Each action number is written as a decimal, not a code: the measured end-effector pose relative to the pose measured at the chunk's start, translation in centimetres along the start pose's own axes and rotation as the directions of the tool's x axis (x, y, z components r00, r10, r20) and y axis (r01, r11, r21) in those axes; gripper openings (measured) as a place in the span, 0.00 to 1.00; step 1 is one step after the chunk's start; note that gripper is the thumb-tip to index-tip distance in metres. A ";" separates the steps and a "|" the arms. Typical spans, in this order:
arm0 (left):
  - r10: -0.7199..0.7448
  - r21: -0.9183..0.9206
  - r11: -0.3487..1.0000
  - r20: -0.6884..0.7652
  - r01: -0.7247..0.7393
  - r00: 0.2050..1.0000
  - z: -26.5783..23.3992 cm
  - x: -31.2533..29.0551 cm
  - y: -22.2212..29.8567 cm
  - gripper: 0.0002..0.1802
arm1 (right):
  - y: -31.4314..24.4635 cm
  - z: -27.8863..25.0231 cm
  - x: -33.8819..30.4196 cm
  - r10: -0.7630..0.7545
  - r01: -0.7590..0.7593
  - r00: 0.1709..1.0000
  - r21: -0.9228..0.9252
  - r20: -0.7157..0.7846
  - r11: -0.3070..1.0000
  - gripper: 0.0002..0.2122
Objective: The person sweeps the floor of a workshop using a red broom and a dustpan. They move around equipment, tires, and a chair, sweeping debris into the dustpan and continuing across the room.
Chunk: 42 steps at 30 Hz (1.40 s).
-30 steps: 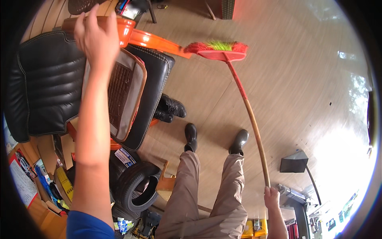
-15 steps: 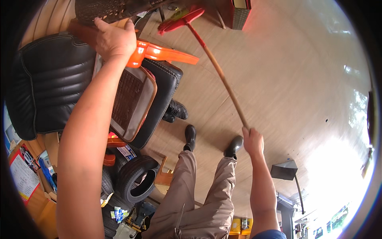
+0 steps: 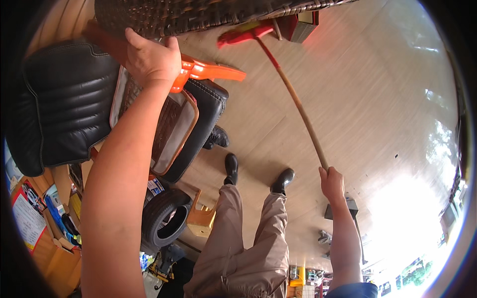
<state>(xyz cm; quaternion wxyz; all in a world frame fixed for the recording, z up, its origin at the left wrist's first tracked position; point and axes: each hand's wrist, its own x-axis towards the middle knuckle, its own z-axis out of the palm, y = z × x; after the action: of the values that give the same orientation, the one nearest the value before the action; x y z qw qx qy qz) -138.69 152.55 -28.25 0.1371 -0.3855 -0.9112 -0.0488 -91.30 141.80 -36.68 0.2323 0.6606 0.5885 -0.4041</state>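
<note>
My left hand [image 3: 153,60] is raised at the upper left, gripping the lower edge of a dark brown wicker furniture piece [image 3: 213,15]; its fingertips are partly hidden behind the weave. Closed round the end of a wooden broom handle, my right hand [image 3: 333,185] is out to the right. The broom [image 3: 297,102] slants away from me, and its red head [image 3: 246,35] lies on the floor at the wicker piece's edge, partly covered by it. Just below my left hand is a glossy orange wooden armrest [image 3: 213,70] of a black padded chair [image 3: 74,99].
A woven seat mat [image 3: 171,134] lies on the chair. Tyres [image 3: 166,218] and a small wooden stool [image 3: 201,223] stand at my left. Black shoes [image 3: 216,137] are beside the chair. A grey long-handled dustpan [image 3: 352,207] is behind my right forearm; a red-edged box [image 3: 304,27] stands far ahead.
The wicker piece now stretches much farther right across the top of the view, with my left hand shifted slightly right and down. My right hand and the broom have moved right.
</note>
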 end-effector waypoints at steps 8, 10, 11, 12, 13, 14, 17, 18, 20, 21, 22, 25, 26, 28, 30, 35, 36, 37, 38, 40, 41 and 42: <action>0.030 -0.003 1.000 0.019 -0.030 0.999 0.5 0.3 0.0 0.48 | -5.5 0.0 -1.2 -0.192 0.079 0.925 0.328 0.329 0.942 0.19; 0.019 -0.011 1.000 0.043 -0.018 0.999 0.2 0.3 -0.1 0.48 | -5.9 -1.4 -2.0 -0.158 -0.164 0.831 0.506 0.534 0.847 0.19; 0.013 -0.015 1.000 0.054 -0.012 0.998 0.2 0.2 -0.1 0.48 | -6.0 -1.8 -2.2 -0.162 -0.295 0.764 0.560 0.625 0.774 0.18; -0.016 -0.008 1.000 0.081 0.017 0.997 -0.1 0.2 0.1 0.47 | -6.1 -2.2 -2.0 -0.200 -0.330 0.724 0.586 0.660 0.740 0.18; -0.006 0.006 1.000 0.065 0.005 0.998 0.0 0.2 -0.3 0.48 | -6.2 -2.6 -1.5 -0.240 -0.366 0.681 0.606 0.692 0.706 0.19; 0.004 0.022 1.000 0.049 -0.005 0.999 0.3 0.1 -1.0 0.49 | -6.6 -2.7 -0.8 -0.282 -0.403 0.636 0.621 0.719 0.672 0.19; 0.018 0.016 1.000 0.058 -0.019 0.998 0.4 0.3 -0.6 0.50 | -10.0 -0.9 2.9 -0.457 -0.249 0.596 0.693 0.660 0.676 0.21; 0.021 0.013 1.000 0.071 -0.022 0.997 0.2 0.2 -0.4 0.51 | -12.6 -0.2 4.2 -0.514 -0.169 0.589 0.717 0.624 0.677 0.22; -0.032 0.057 0.998 0.089 0.027 0.995 0.2 0.2 0.2 0.51 | -18.5 0.6 6.6 -0.507 0.011 0.689 0.692 0.518 0.722 0.20; -0.048 0.068 0.997 0.096 0.042 0.994 0.3 0.3 0.9 0.51 | -21.0 1.1 7.9 -0.534 0.043 0.718 0.737 0.447 0.675 0.19; -0.051 0.003 0.999 0.103 0.051 0.993 0.1 0.2 1.0 0.50 | -22.4 1.5 8.5 -0.558 0.079 0.739 0.774 0.378 0.628 0.19; -0.114 0.053 0.993 0.141 0.108 0.983 -0.3 0.4 1.5 0.50 | -20.6 1.3 7.9 -0.542 0.061 0.746 0.771 0.387 0.634 0.19; -0.105 0.043 0.994 0.137 0.100 0.985 -0.4 0.2 1.1 0.51 | -19.0 0.5 6.2 -0.492 0.134 0.769 0.649 0.408 0.749 0.19; -0.112 0.057 0.993 0.145 0.105 0.983 -0.1 0.2 0.7 0.51 | -14.1 -0.8 2.9 -0.412 0.089 0.812 0.610 0.413 0.787 0.20; -0.108 0.070 0.993 0.142 0.099 0.984 -0.2 0.1 0.4 0.51 | -8.7 -2.8 -1.6 -0.308 -0.005 0.834 0.563 0.458 0.826 0.20; -0.112 0.064 0.993 0.140 0.103 0.984 -0.2 0.2 0.1 0.52 | -3.4 -5.3 -8.8 -0.230 0.073 0.889 0.372 0.396 0.925 0.20; -0.128 0.056 0.991 0.143 0.121 0.982 -0.4 0.3 0.1 0.52 | -3.8 -5.6 -9.1 -0.252 0.096 0.889 0.381 0.382 0.919 0.20; -0.116 0.052 0.993 0.138 0.110 0.984 -0.2 0.4 0.4 0.52 | -4.3 -4.6 -7.9 -0.322 0.162 0.890 0.436 0.322 0.885 0.20; -0.106 0.051 0.994 0.133 0.101 0.985 0.0 0.5 0.7 0.52 | -5.2 -3.3 -5.8 -0.390 0.230 0.884 0.485 0.259 0.844 0.20; -0.085 0.060 0.995 0.117 0.079 0.989 0.2 0.6 0.8 0.52 | -8.6 -2.0 -1.6 -0.460 0.301 0.865 0.522 0.203 0.798 0.20; -0.077 0.061 0.996 0.095 0.071 0.993 0.5 1.0 0.7 0.52 | -10.5 -1.8 0.1 -0.423 0.251 0.875 0.527 0.235 0.812 0.20; -0.073 0.068 0.995 0.087 0.068 0.994 0.5 0.7 0.6 0.52 | -11.6 -1.5 0.6 -0.379 0.188 0.881 0.525 0.283 0.830 0.20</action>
<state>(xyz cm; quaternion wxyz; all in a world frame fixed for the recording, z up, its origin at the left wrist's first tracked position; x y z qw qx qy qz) -138.83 153.53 -28.55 0.1067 -0.3503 -0.9305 -0.0068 -102.10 145.59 -34.37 0.1044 0.5108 0.5064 -0.6868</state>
